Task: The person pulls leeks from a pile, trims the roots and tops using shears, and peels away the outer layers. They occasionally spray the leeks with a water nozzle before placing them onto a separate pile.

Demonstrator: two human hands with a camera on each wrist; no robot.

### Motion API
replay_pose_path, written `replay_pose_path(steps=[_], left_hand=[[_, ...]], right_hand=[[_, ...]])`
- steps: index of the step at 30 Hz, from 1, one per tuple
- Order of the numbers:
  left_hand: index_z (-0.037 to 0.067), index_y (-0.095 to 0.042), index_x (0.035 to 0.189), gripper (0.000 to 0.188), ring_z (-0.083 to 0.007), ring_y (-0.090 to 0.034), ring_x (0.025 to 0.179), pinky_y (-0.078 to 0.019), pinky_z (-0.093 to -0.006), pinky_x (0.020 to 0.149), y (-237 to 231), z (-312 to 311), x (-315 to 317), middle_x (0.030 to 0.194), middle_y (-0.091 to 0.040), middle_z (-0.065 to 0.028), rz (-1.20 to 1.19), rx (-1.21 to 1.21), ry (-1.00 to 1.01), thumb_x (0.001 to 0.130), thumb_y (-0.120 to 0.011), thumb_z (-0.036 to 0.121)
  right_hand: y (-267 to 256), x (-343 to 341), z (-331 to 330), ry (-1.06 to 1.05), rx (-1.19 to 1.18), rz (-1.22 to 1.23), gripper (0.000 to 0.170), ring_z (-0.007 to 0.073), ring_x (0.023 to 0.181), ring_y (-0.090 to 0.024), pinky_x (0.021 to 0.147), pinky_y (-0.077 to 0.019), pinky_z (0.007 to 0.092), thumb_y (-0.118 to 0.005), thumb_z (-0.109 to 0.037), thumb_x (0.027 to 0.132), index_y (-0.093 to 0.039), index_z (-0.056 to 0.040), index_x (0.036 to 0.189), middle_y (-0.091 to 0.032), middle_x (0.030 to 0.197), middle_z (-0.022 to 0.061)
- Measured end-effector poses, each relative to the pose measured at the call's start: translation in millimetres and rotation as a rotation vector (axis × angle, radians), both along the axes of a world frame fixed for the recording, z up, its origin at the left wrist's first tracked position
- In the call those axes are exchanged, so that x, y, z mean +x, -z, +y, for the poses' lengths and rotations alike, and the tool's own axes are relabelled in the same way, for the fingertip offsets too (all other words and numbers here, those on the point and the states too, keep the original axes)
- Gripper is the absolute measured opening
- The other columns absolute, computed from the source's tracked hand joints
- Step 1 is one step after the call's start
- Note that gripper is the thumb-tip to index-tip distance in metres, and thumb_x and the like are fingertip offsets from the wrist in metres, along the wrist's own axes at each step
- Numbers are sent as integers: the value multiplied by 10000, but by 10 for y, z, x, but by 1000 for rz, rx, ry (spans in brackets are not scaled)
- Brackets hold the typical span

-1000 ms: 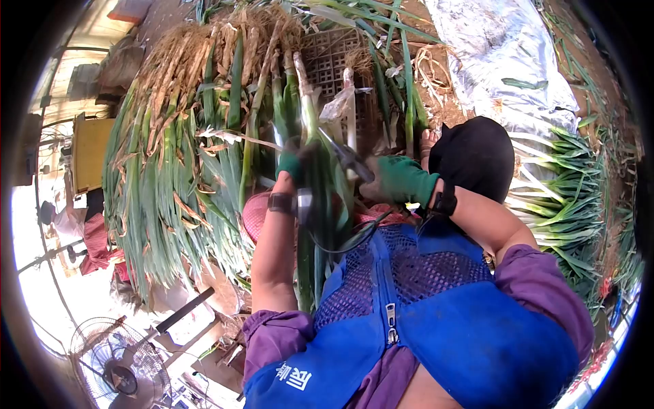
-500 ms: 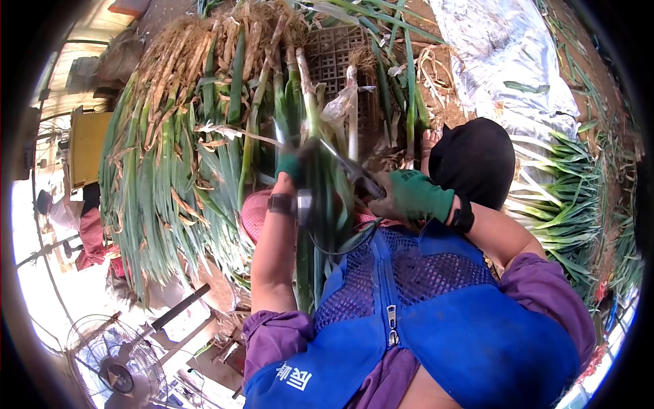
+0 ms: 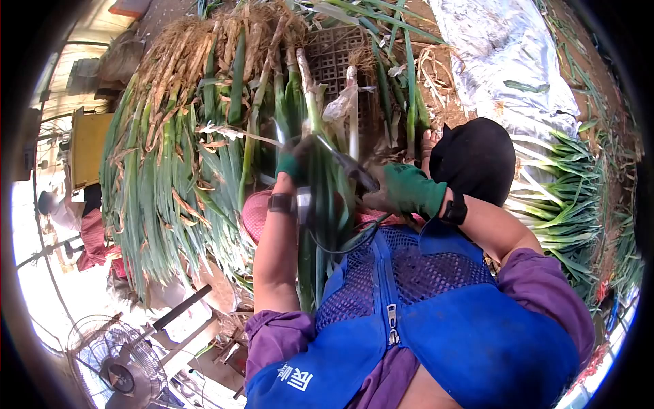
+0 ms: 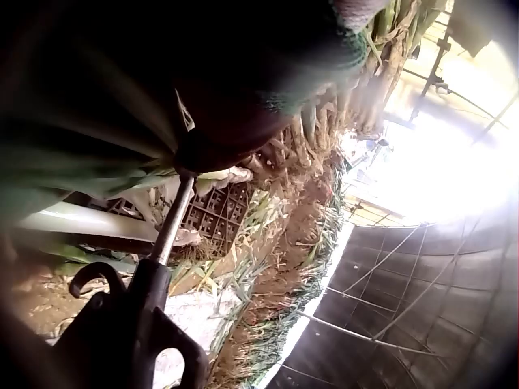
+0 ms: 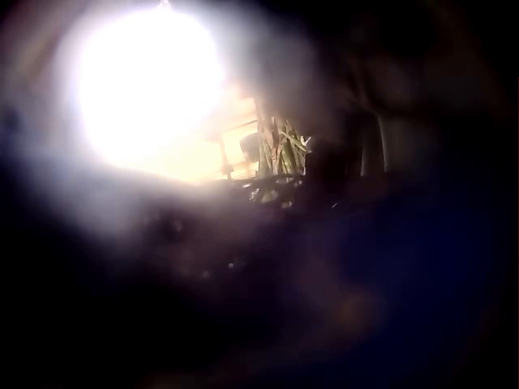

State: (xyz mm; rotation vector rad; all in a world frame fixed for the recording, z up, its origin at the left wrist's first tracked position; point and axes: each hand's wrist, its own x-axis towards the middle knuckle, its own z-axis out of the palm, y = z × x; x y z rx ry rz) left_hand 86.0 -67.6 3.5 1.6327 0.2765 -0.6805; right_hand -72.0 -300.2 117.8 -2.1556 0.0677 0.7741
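At left, dirty leeks (image 3: 160, 150) await; at right, clean leeks (image 3: 562, 187) seem done; left hand (image 3: 294, 158) grips stalk (image 3: 311, 109), right hand (image 3: 409, 191) nozzle (image 3: 359, 172).

Fan (image 3: 121, 377) lower left, yellow panel (image 3: 92, 150) above.

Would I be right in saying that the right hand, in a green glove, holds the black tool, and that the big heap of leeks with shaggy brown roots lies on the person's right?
Not quite: the head view shows the big heap of leeks on the person's left. The right hand does hold the black tool, in a green glove.
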Motion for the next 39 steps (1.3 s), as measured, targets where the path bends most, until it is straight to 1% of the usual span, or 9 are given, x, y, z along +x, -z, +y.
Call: replay_pose_path(steps=[5,8,14,24,26,28,31,34,39], left_hand=[[-50,-525,1217,564,-191,-646,819,-546,-307,681,-94,-48,-25,987,-661,-133,-6,22,10,792,-774,224],[18,-638,1078,408,-105,-587,728,-487,-259,652,79,-46,-8,878,-660,-9,-181,110,1,779,-788,250],[15,-637,1067,391,-106,-587,722,-480,-255,638,169,-69,-3,870,-658,-9,-254,253,63,787,-780,247],[25,-641,1097,345,-96,-582,728,-469,-239,646,-150,7,-158,847,-650,2,-62,13,123,855,-714,259],[17,-639,1100,369,-100,-582,758,-473,-252,684,-2,150,-32,856,-648,-2,-785,239,637,849,-721,275],[36,-630,1161,394,-167,-610,839,-490,-296,774,281,344,153,952,-658,-59,-984,522,1015,802,-722,170],[51,-633,1174,407,-201,-628,871,-504,-300,796,-405,-109,-17,1008,-662,-96,89,202,250,781,-708,127],[27,-654,1067,288,-137,-620,823,-508,-274,730,-80,225,-2,907,-668,-45,-129,57,368,842,-704,199],[25,-646,1050,255,-109,-613,712,-507,-255,644,-251,66,-156,846,-669,-31,47,-108,105,862,-689,192]], right_hand=[[-121,4,-56,-10,19,101,448,366,842,-661,773,-504,434,-586,-406,749,-617,6,922,-652,847,246],[-136,-74,-60,-18,22,50,445,361,846,-663,770,-506,428,-584,-406,751,-623,4,920,-655,849,248],[180,215,-44,25,-37,-39,389,325,766,-662,728,-506,427,-581,-401,773,-612,-29,884,-649,769,197],[479,1146,-104,65,-38,95,434,251,720,-679,712,-534,386,-542,-424,813,-672,-12,845,-686,820,172],[412,1006,-47,-13,-75,-110,428,235,667,-664,676,-534,381,-520,-413,826,-680,-17,834,-685,816,153],[549,1071,-22,57,-93,-81,414,228,636,-647,649,-526,366,-525,-417,821,-679,-33,837,-675,771,124],[571,1165,-91,151,-35,-22,385,207,552,-589,575,-495,342,-535,-420,803,-660,-56,823,-621,654,76],[418,944,-184,135,91,37,387,227,577,-598,586,-491,360,-546,-425,785,-638,-52,830,-611,647,87],[-4,111,-133,-48,-1,-23,405,315,739,-652,720,-503,431,-590,-430,763,-608,-45,885,-646,760,178]])
